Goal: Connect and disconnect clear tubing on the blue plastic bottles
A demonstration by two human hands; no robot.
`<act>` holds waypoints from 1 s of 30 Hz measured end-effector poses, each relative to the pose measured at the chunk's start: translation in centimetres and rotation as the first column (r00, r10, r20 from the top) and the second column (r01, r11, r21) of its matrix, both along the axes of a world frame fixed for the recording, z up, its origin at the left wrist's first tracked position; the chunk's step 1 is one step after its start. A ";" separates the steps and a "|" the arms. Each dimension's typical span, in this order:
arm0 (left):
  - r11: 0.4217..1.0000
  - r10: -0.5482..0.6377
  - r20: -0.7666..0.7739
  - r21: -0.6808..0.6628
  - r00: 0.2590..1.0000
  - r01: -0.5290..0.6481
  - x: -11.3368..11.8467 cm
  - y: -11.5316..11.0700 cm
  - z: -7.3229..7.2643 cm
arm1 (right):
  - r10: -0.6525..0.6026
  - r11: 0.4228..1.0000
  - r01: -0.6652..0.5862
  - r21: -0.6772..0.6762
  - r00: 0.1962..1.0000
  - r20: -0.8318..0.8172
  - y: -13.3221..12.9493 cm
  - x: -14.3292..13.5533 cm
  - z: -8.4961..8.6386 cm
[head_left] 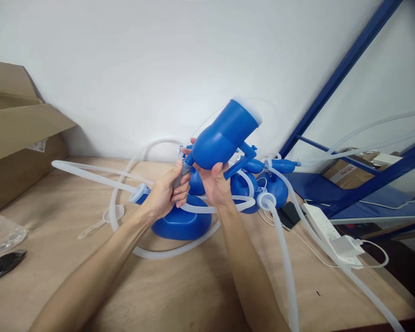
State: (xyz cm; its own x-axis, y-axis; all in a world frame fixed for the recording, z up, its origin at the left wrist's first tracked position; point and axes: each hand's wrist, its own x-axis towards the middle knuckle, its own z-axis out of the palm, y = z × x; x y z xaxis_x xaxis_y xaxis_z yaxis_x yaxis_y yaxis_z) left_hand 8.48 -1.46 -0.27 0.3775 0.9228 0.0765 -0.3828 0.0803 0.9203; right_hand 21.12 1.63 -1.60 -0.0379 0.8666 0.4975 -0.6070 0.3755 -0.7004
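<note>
A blue plastic funnel-shaped cup (221, 133) with a side handle is raised above the table, tilted with its wide mouth up to the right. My right hand (214, 182) supports it from below, thumb on the near side and fingertips showing behind its narrow end. My left hand (168, 189) is closed around the grey connector (182, 175) at that narrow end. Directly below, a blue plastic bottle (183, 224) rests on the table. A translucent white hose (159, 254) curves around the bottle, and its further course is partly hidden by my hands.
More blue bottles (275, 186) with hoses stand behind to the right. A white power strip (327, 230) with a charger is near the blue metal rack (346, 198). On the left are a cardboard box (24, 170), a clear container (3, 233) and a white strapped cap (114, 213).
</note>
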 end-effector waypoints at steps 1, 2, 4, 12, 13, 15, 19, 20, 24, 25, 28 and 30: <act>1.000 -0.006 -0.003 0.016 1.000 0.006 0.1 0.0 0.0 | 0.034 0.999 -0.034 0.009 0.999 0.021 0.2 0.4 0.0; 0.999 -0.002 -0.007 0.036 1.000 0.003 0.1 0.0 0.1 | 0.077 0.997 -0.078 0.025 0.996 0.040 0.4 0.8 -0.1; 0.996 0.039 -0.012 0.087 0.999 -0.038 0.1 0.0 0.1 | 0.140 0.989 -0.142 0.043 0.990 0.033 0.8 1.8 0.0; 0.796 0.464 -0.208 0.524 0.861 -0.303 -1.3 -0.1 -0.3 | -0.292 0.942 0.274 0.196 0.954 0.072 -2.2 5.7 3.5; 0.732 0.535 -0.266 0.620 0.802 -0.283 -1.4 -0.3 -0.2 | -0.336 0.926 0.313 0.209 0.938 0.082 -2.8 5.9 4.0; 0.609 0.645 -0.341 0.770 0.684 -0.191 -1.3 -0.8 0.1 | -0.426 0.891 0.405 0.205 0.902 0.072 -3.5 5.9 4.6; 0.530 0.694 -0.389 0.846 0.606 -0.064 -0.8 -2.1 0.6 | -0.575 0.814 0.576 0.075 0.817 -0.038 -3.1 4.9 4.2; 0.545 0.683 -0.405 0.837 0.608 -0.056 -0.7 -2.4 0.6 | -0.590 0.804 0.592 0.047 0.806 -0.059 -2.8 4.6 3.9; 0.611 0.608 -0.435 0.791 0.664 -0.041 -0.4 -3.5 0.7 | -0.542 0.839 0.544 0.027 0.838 -0.061 -1.9 3.4 2.7; 0.623 0.592 -0.434 0.781 0.679 -0.045 -0.3 -3.8 0.7 | -0.523 0.850 0.525 0.032 0.850 -0.059 -1.8 3.2 2.6; 0.675 0.550 -0.453 0.735 0.702 -0.055 0.0 -4.3 1.0 | -0.500 0.862 0.504 0.064 0.864 -0.064 -1.8 2.9 2.3; 0.718 0.509 -0.474 0.694 0.718 -0.051 0.2 -4.6 1.2 | -0.504 0.857 0.509 0.079 0.860 -0.074 -1.9 2.8 2.4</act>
State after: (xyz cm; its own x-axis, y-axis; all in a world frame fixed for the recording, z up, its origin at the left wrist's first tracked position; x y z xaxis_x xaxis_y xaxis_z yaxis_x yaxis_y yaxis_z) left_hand 8.64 -6.04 0.94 0.2773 0.8187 0.5028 0.3597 -0.5737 0.7358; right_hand 23.94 -0.27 0.78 0.4205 0.7089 0.5663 -0.3477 0.7024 -0.6211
